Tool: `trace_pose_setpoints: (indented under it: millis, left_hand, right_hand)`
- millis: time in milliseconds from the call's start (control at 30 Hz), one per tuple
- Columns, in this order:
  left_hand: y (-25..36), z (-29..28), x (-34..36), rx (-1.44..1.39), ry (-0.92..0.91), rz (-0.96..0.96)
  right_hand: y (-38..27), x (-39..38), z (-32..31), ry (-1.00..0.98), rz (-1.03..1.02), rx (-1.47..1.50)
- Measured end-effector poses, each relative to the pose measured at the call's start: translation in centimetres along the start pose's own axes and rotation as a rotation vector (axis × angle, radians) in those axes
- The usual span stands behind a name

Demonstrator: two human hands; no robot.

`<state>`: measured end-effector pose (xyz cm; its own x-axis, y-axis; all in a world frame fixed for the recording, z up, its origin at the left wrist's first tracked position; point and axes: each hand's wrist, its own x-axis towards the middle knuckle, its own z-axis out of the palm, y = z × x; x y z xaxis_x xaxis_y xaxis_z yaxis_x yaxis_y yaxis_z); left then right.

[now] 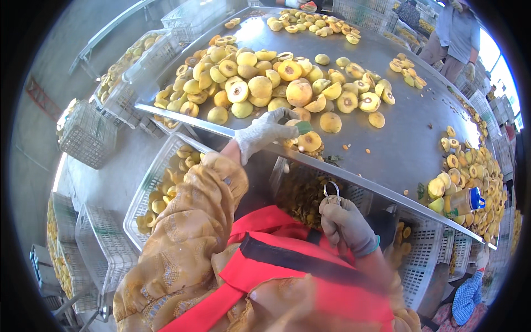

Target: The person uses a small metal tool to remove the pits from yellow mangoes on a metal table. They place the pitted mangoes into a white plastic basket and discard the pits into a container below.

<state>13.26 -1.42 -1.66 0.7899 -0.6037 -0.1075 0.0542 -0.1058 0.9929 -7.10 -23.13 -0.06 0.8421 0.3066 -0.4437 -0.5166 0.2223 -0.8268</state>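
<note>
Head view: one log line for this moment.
left hand: beside leaf | right hand: holding ring tool | fruit pile: on table

No lettering or numbers can be read.

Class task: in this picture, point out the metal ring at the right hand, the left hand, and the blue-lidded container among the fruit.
Metal ring [331, 182]: head view, top of its loop.
Left hand [261, 133]: head view, its gloved back.
Blue-lidded container [459, 203]: head view, its body beside the lid.
</note>
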Motion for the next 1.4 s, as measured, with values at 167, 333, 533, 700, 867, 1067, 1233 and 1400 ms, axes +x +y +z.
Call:
trace_pose_setpoints:
  millis: [167,333,533,700,867,1067,1233,1400]
  left_hand:
    - [-0.6,3.9,-3.3,-1.019,-0.340,0.146]
    - [-0.4,7.5,-5.2,-1.167,-0.183,0.179]
    - [1.4,8.5,-7.0,-1.132,-0.179,0.115]
    - [0.8,8.2,-7.7,-0.935,-0.181,0.137]
    - [-1.9,6.8,-7.3,-1.062,-0.311,-0.039]
    - [1.5,7.3,-10.4,-0.609,-0.100,-0.136]
    - [1.9,7.1,-10.1,-0.352,-0.150,-0.037]
    - [1.2,7.0,-10.4,-0.504,-0.116,-0.084]
  right_hand:
    - [-2.4,0.8,1.5,0.051,-0.101,-0.089]
    - [-4.2,1.2,3.4,0.102,-0.136,-0.185]
    - [-2.6,2.0,2.7,0.214,-0.365,-0.567]
    - [-3.6,1.3,1.6,0.357,-0.539,-1.050]
    - [-4.0,0.5,2.6,0.045,-0.415,-0.827]
    - [-4.4,0.2,1.8,0.233,-0.217,-0.448]
    - [-2.9,0.7,1.3,0.221,-0.529,-0.786]
    - [-2.7,0.4,2.3,0.260,-0.531,-0.958]
